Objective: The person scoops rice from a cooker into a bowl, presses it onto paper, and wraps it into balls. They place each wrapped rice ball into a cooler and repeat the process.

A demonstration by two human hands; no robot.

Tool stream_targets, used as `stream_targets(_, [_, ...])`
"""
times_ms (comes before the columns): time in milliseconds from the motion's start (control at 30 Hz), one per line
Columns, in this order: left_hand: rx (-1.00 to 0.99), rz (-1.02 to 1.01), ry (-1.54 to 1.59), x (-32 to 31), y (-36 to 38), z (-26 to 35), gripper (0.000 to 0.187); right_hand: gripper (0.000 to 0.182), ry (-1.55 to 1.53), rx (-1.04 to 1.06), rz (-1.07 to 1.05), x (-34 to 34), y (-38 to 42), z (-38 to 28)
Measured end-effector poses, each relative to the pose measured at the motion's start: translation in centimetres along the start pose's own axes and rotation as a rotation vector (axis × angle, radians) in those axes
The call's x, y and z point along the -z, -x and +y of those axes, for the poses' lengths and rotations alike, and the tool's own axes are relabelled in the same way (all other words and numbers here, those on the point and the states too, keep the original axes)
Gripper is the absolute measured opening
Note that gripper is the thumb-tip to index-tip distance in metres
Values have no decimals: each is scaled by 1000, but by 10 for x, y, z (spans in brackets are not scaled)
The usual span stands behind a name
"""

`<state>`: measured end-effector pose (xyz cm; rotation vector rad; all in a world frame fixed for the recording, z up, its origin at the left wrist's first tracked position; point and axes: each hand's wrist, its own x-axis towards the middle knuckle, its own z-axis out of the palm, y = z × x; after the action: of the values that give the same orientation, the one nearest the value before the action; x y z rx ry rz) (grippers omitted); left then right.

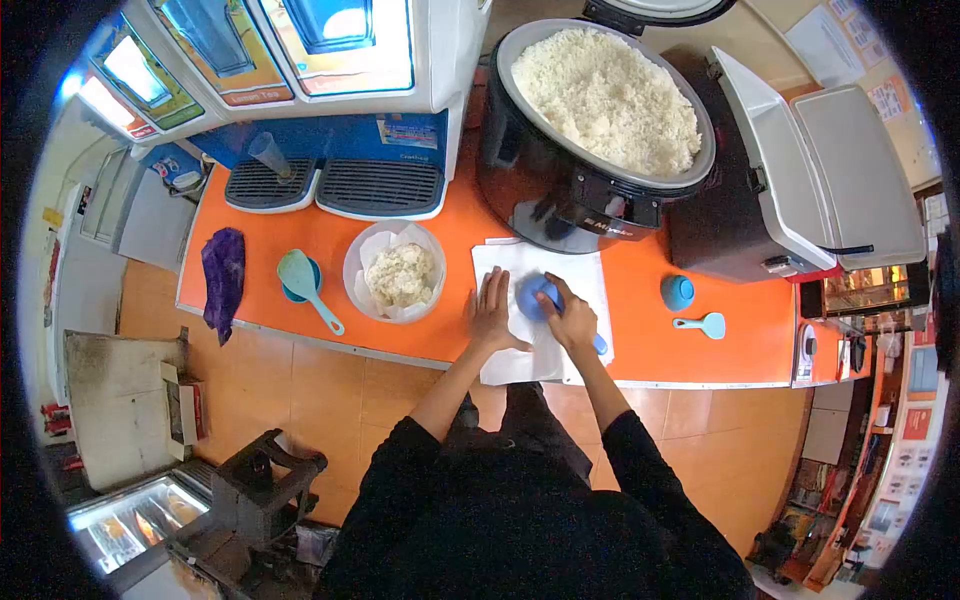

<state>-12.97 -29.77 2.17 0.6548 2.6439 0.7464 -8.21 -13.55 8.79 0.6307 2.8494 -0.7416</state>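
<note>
My right hand grips a blue rounded ladle, its bowl against the white paper sheets and its handle end showing below my fingers. On the left part of the same paper, my left hand lies flat with fingers spread. Whether anything is under the blue ladle is hidden. Left of that hand stands a round tub lined with white paper, with white cooked rice inside. Behind the paper, a large black rice cooker stands open, heaped with rice.
A pale green ladle rests over a teal bowl at left, near a purple cloth. At right are a teal cup and a light blue spoon. A drink dispenser and open cooler box stand behind.
</note>
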Motion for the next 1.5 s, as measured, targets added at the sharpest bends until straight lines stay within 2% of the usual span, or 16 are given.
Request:
stream_targets(100, [-8, 13, -5, 0, -2, 0, 159, 50, -8, 205, 215, -29, 27, 2])
stream_targets(300, [16, -19, -25, 7, 16, 6, 151, 51, -11, 55, 44, -8, 15, 9])
stream_targets(433, [-144, 238, 71, -17, 58, -7, 88, 53, -723, 65, 282, 1, 16, 83])
stream_targets(467, [-142, 235, 66, -18, 66, -5, 88, 51, -616, -5, 296, 24, 23, 95])
stream_targets(533, [-453, 146, 70, -15, 76, -1, 39, 51, -353, -58, 353, 38, 25, 128])
stream_targets(667, [-537, 249, 77, -11, 66, 6, 15, 59, -91, -122, 299, 37, 13, 164])
stream_targets(767, [-496, 231, 73, -16, 63, 5, 13, 61, 295, 120, 629, 47, 30, 122])
stream_targets(900, [-435, 306, 120, -9, 61, 18, 10, 59, 38, 773, 124, 37, 64, 62])
stream_targets(1000, [-309, 356, 106, 2, 67, 30, 9, 55, 42, 779, 145, 5, 54, 88])
stream_targets(1133, [-412, 342, 140, 16, 82, 35, 20, 35, -52, 714, 214, 18, 36, 122])
stream_targets(1200, [-495, 350, 86, 15, 81, 24, 24, 15, -540, 565, 109, 9, 18, 135])
stream_targets(1233, [-339, 393, 267, 9, 77, 11, 25, 15, -541, 564, 111, 2, 8, 136])
stream_targets(1300, [-181, 432, 445, -3, 62, -7, 28, 9, -974, 224, 32, -14, -15, 138])
stream_targets(1367, [166, 430, 991, -12, 35, -21, 32, 22, -933, 123, 7, -38, -36, 147])
stream_targets(1433, [140, 508, 1009, -27, 13, -37, 37, 23, -1032, 115, 204, -50, -45, 125])
stream_targets(1500, [298, 530, 918, -33, 6, -41, 37, 21, -770, 18, 342, -52, -41, 112])
